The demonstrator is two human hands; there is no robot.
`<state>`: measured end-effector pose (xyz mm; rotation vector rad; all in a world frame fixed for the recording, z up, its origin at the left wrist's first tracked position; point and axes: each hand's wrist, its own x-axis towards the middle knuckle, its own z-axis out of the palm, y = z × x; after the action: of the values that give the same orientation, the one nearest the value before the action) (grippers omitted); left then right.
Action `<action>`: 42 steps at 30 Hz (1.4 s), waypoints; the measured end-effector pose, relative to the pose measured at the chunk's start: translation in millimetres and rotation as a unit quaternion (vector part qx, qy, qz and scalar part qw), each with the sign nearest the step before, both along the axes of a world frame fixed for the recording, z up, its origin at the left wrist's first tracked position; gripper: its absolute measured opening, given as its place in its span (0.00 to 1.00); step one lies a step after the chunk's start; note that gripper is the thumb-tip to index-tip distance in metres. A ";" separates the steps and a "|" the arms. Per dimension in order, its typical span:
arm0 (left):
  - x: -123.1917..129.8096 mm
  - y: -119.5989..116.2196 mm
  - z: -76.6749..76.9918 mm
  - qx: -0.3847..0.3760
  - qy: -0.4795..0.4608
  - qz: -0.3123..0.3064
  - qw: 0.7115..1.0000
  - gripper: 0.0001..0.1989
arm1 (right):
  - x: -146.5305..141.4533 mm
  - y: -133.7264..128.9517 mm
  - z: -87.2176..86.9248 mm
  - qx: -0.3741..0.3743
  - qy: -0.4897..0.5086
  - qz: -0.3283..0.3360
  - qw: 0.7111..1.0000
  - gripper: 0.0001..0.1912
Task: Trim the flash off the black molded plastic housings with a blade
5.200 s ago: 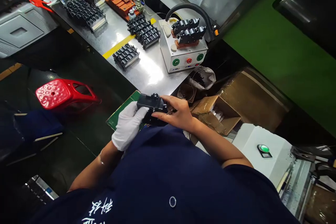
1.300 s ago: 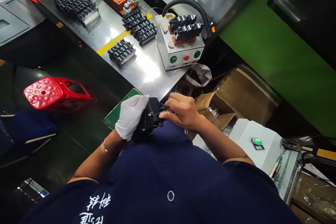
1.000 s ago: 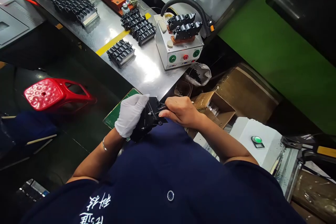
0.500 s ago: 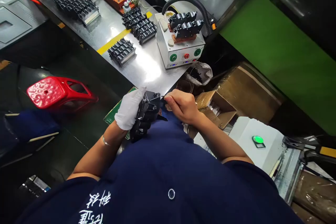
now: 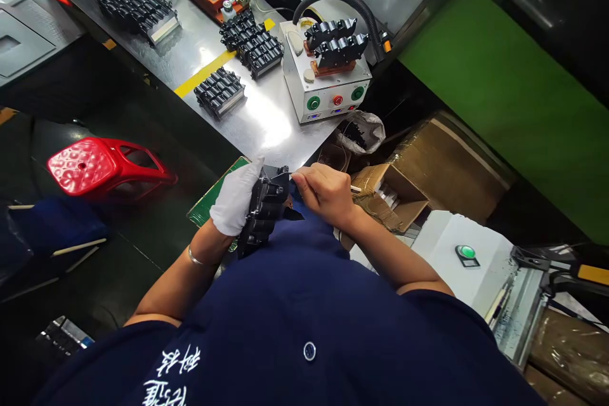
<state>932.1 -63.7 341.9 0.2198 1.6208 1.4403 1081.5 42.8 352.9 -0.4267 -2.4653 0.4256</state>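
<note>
My left hand [image 5: 234,198], in a white glove, is closed around a black moulded plastic part [image 5: 267,203] with rounded ridges, held tilted close to my body. Bare and curled into a pinch, my right hand [image 5: 328,193] is just right of that part's upper edge. A thin tool [image 5: 356,189] is in its grip; a pale end sticks out behind the fist, and a fine tip points at the part. The fingers hide most of the tool, so its exact kind does not show. Similar black parts [image 5: 219,92] stand on the metal table [image 5: 266,120] ahead.
A white control box [image 5: 328,92] with buttons carries two black parts at the table's right end. An open carton [image 5: 392,196] and a sack [image 5: 371,130] stand to the right. On the left is a red stool [image 5: 90,165]. A green box [image 5: 214,193] lies behind my glove.
My right hand has shifted slightly left, closer to the black part, and the tool's pale rear end now shows. My left hand keeps its hold on the part. The green-lit button at right looks dimmer.
</note>
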 end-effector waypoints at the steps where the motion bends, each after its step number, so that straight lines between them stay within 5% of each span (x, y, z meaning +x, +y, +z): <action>1: 0.1 -0.5 -0.5 -0.007 -0.011 -0.009 1.000 0.22 | 0.5 -0.8 -1.0 -0.009 -0.005 0.003 1.000 0.19; 8: 3.2 -5.5 -6.5 -0.017 -0.008 -0.036 0.999 0.21 | 7.6 -2.8 -1.5 -0.141 -0.091 0.073 0.983 0.23; 14: 7.4 -6.3 9.9 -0.008 0.012 -0.019 1.000 0.21 | 12.6 4.1 11.1 -0.307 -0.060 0.166 0.935 0.24; 21: 9.1 -8.8 19.7 0.023 0.075 0.010 0.997 0.20 | 15.7 0.5 18.0 -0.260 -0.069 0.131 0.954 0.21; 26: 12.9 -11.0 24.4 0.028 0.112 0.006 0.993 0.19 | 19.0 6.8 29.1 -0.336 -0.112 0.181 0.918 0.21; 32: 17.0 -10.8 31.3 0.050 0.161 0.025 0.985 0.21 | 22.6 15.5 32.9 -0.423 -0.082 0.338 0.837 0.21; 37: 13.4 -10.9 27.3 0.064 0.185 0.050 0.979 0.20 | 18.1 7.2 26.3 -0.212 -0.034 0.207 0.954 0.27; 42: 15.8 -9.0 26.2 0.059 0.184 0.046 0.980 0.18 | 12.7 5.7 25.3 -0.069 -0.044 0.202 0.976 0.30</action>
<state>948.0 -72.7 368.1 0.5115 1.8598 1.6395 1094.2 48.5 378.2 0.0085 -2.6188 0.7612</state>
